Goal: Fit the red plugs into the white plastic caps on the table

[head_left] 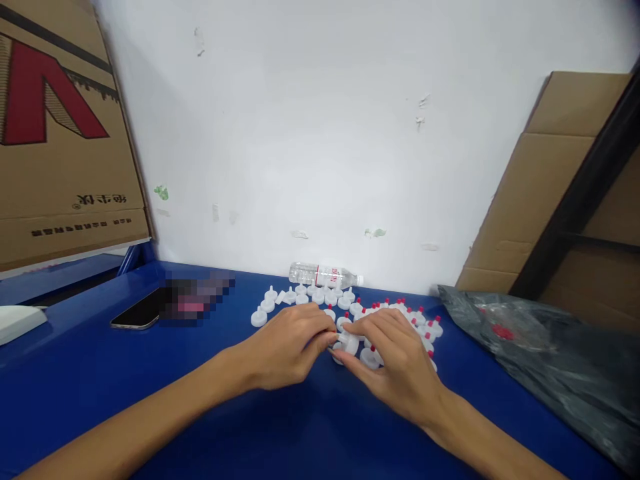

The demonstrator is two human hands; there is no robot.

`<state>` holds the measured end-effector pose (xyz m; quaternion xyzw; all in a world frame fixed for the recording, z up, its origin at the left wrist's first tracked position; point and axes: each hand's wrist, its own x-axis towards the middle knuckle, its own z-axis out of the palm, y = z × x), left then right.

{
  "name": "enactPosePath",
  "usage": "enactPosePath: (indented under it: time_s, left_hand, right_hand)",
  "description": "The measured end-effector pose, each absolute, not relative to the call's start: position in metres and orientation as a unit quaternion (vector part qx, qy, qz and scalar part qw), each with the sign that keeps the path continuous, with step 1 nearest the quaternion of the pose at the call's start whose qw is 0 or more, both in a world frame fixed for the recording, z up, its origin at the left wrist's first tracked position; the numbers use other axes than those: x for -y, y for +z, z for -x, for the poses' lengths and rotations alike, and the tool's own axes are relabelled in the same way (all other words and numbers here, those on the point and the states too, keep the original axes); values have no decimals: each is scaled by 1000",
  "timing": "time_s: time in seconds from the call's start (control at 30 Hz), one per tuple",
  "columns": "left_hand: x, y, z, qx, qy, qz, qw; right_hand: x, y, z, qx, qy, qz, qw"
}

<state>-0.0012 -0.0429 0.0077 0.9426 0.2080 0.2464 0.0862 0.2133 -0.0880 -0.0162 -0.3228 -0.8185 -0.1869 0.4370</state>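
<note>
Head view shows the right hand (397, 353) gripping a white plastic nozzle cap (351, 343) between thumb and fingers, and the left hand (290, 343) pinched at its nozzle end; whether that end wears a red tip, I cannot tell. Around and beyond the right hand, many red-tipped caps (419, 319) look done; farther left, bare caps (259, 319) are yet without tips. Behind these a clear bottle (303, 272) lies sideways on the blue tabletop (225, 427). A phone (140, 310) lies left, a dark plastic bag (565, 373) right; cardboard (550, 180) and a printed carton (60, 180) flank the scuffed white wall (300, 133).
</note>
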Motion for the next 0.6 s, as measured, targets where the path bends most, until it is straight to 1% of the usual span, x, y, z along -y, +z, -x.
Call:
enactPosePath:
  time_s: [0.1,0.2,0.3,0.37,0.47,0.6]
  left_hand:
    - [38,10,6,-206,248,-944,66]
    - [25,14,15,-236,250,-939,7]
    - [8,19,25,-330,249,-906,-89]
    - [-1,21,32,-402,218,-879,-132]
    - [-8,24,40,-467,139,-862,-139]
    - [-5,24,42,-463,73,-874,-126]
  right_hand:
    - [90,-14,-210,829,-164,328,421]
    - [92,-13,-208,834,-154,332,413]
    - [92,-14,-208,840,-147,334,402]
    - [92,-16,-209,850,-133,336,384]
    - [92,-18,-209,873,-108,327,347]
    - [94,-21,-206,895,-88,307,310]
